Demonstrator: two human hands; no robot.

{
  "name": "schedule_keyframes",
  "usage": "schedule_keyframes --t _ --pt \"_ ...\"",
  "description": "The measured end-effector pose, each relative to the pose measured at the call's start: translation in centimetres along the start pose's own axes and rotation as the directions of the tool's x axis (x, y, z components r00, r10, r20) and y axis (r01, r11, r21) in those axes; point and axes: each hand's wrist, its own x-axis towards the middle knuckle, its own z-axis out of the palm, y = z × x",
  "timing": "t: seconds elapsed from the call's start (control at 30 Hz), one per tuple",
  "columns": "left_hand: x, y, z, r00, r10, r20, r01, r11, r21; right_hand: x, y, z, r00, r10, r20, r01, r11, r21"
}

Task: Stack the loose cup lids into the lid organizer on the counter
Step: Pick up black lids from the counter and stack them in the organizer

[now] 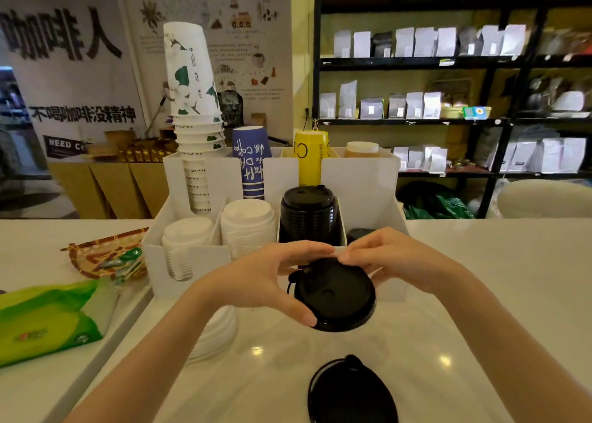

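Two bare hands meet above the white counter [480, 294], both holding one black lid [336, 297] just in front of the white lid organizer [192, 256]. The left hand [256, 281] curls around the lid's left side, its grip pinching the rim between a thumb at the near edge and fingers arched over the far edge. The right hand [394, 259] comes in from the right, its grip closed on the lid's far right edge with fingertips meeting those of the left hand. The lid is tilted, its top facing the camera. Behind it, the organizer's front compartments hold two stacks of white lids [248, 224] on the left and a tall stack of black lids [309, 214] in the middle; the right-hand compartment shows something dark, low inside, mostly hidden by the right hand. Another loose black lid [352, 390] lies flat on the counter near the bottom edge, well apart from the hands. A pile of loose white lids [217, 333] sits on the counter under the left forearm. Paper cups [192, 102] stand stacked in the organizer's back row. A green packet [48, 320] and a woven tray [105, 256] lie at the left.
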Motion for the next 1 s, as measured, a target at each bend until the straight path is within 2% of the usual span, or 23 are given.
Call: schedule_keyframes --t 0.1,0.2,0.23,0.3,0.4,0.53,0.6,0.73,0.93,1.0 --pt "0.5 0.5 -1.0 0.996 0.037 -0.086 -0.038 0.999 -0.01 0.1 -0.5 -1.0 0.98 -0.046 -0.192 0.064 0.994 0.086" --pt "1.1 1.2 -2.4 0.956 0.079 -0.282 -0.066 0.996 0.056 0.7 -1.5 -1.7 0.913 -0.07 -0.402 0.17 0.961 0.219" --pt "1.4 1.5 -2.8 0.919 0.106 -0.38 -0.071 0.992 0.104 1.1 -2.0 -1.9 0.886 -0.075 -0.458 0.215 0.941 0.262" --pt "2.2 2.2 -3.0 0.8 0.168 -0.576 -0.093 0.983 0.156 1.8 -3.1 -2.2 0.823 -0.071 -0.564 0.301 0.897 0.325" --pt "3.8 2.8 -2.4 0.629 0.214 -0.748 -0.113 0.976 0.185 3.4 -4.4 -2.0 0.713 -0.059 -0.699 0.371 0.877 0.305" --pt "6.1 2.0 -1.4 0.556 0.229 -0.799 -0.028 0.966 0.257 5.5 -4.6 -1.2 0.609 -0.054 -0.792 0.389 0.89 0.238" --pt "6.9 1.4 -1.5 0.541 0.212 -0.814 -0.017 0.97 0.242 6.3 -4.3 -0.7 0.588 -0.096 -0.803 0.382 0.908 0.171" --pt "7.7 0.4 -2.4 0.559 0.143 -0.817 -0.028 0.988 0.154 6.7 -3.5 0.1 0.615 -0.228 -0.755 0.37 0.929 0.021" --pt "7.8 -0.8 -4.1 0.684 0.018 -0.729 0.087 0.991 0.106 6.9 -1.8 -0.4 0.62 -0.256 -0.742 0.334 0.942 -0.047" --pt "7.9 -0.9 -4.6 0.728 -0.014 -0.685 0.068 0.996 0.051 7.0 -1.4 -0.4 0.626 -0.279 -0.728 0.323 0.943 -0.084"
